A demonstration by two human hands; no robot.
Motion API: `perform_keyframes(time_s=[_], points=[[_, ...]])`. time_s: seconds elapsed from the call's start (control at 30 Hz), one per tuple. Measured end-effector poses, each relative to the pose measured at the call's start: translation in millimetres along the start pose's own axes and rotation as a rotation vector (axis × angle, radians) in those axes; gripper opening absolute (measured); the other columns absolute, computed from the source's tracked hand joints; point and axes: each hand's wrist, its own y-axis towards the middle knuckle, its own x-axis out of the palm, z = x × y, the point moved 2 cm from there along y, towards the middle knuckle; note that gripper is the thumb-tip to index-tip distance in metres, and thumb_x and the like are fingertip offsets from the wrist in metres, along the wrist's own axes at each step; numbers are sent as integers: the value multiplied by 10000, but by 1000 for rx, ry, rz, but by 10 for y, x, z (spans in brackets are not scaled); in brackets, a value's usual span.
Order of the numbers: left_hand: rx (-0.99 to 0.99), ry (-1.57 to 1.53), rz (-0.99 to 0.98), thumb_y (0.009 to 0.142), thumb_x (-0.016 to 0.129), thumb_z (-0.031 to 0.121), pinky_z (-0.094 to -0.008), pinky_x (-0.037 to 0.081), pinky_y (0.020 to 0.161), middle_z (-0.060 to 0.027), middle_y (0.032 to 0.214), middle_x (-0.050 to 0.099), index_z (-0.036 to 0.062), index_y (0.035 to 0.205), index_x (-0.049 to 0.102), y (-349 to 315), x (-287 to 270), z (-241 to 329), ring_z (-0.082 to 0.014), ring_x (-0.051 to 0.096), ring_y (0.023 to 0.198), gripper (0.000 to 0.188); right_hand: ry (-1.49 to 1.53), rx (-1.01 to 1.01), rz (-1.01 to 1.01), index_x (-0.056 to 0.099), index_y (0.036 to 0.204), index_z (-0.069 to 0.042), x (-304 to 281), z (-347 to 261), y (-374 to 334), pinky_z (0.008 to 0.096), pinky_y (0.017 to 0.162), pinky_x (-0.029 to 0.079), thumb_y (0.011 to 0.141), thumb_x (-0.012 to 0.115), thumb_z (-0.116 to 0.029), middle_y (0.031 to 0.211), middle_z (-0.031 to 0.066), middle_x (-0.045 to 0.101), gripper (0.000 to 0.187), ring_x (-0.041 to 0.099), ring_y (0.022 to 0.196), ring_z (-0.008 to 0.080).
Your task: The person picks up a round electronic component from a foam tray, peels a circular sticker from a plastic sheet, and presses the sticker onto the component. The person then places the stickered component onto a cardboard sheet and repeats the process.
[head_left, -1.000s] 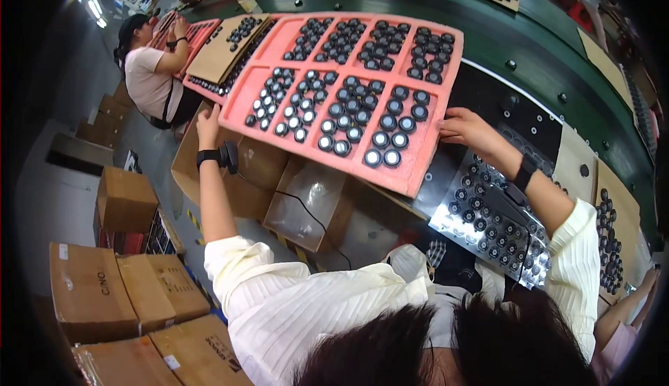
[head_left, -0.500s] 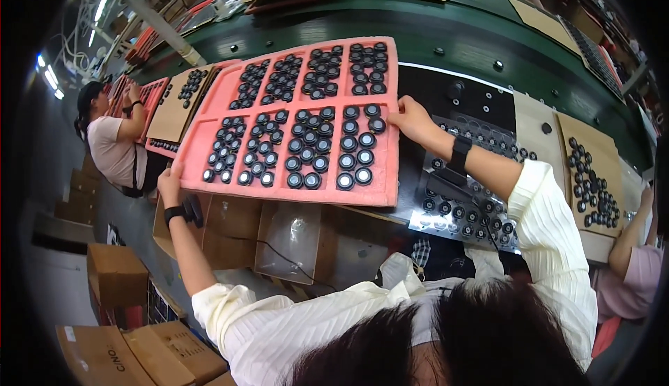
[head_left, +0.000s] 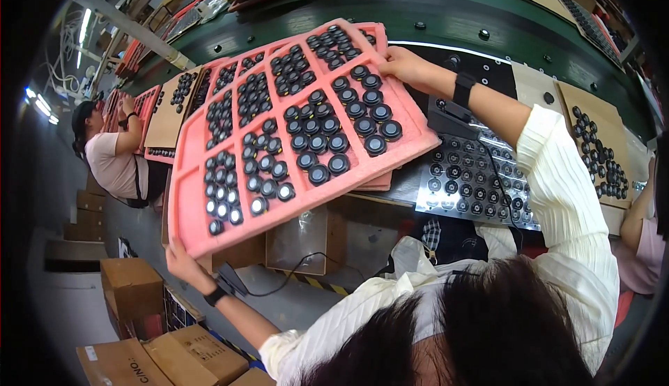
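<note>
A pink foam tray (head_left: 315, 195) with compartments is held up tilted, its near left corner lower than its far right side. Black round parts with grey discs (head_left: 318, 143), like small speakers, fill the compartments. My left hand (head_left: 185, 266) grips the near left corner from below. At the right edge, towards the far side, my right hand (head_left: 412, 69) is closed on the rim. Beneath the raised tray, another pink tray (head_left: 378, 32) partly shows; most of it is hidden.
Right of the tray lies a clear plastic tray of round parts (head_left: 470, 177). Further right, a cardboard sheet (head_left: 577, 103) carries more. Behind runs a green conveyor (head_left: 456, 20) with scattered parts. A co-worker (head_left: 115, 145) sits at left; another person's arm shows far right. Cardboard boxes (head_left: 131, 288) stand lower left.
The tray has turned and tilted: its left corner came down and nearer with my left hand, while my right hand rose slightly. The pink tray beneath has come into sight.
</note>
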Motion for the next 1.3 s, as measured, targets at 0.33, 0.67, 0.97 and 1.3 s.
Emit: perform_keyframes(time_s=[0.33,0.67,0.97,1.3], points=[[-153,142,232,819,540,171,-266,351,518,-41,575,390,-42,653,422,-1349,-39,561,-111,335,565,295,-443,67,-128,570,869,27,-131,-54,908,240,535,394,642,587,-94,805,80,574,257,534,652,139],[-671,-522,-15,821,530,144,-288,412,730,-78,975,492,10,1013,425,-2022,-118,462,-161,476,842,257,-690,-88,-263,595,792,73,307,-196,1457,347,598,416,620,603,-112,731,122,585,253,547,651,209],[-1071,-678,-358,874,387,350,-391,348,922,-137,1266,349,17,1277,232,-2149,58,719,-269,386,1130,545,-603,96,-218,569,964,32,492,-401,1776,317,702,421,633,477,-20,904,157,584,348,543,843,241],[-224,-250,-1744,760,591,212,-296,420,818,-124,1054,548,-13,1138,447,-1932,135,1158,-205,536,955,463,-467,-216,46,461,1151,-23,-388,-843,1288,289,875,369,789,504,-123,1136,105,497,378,470,1037,192]])
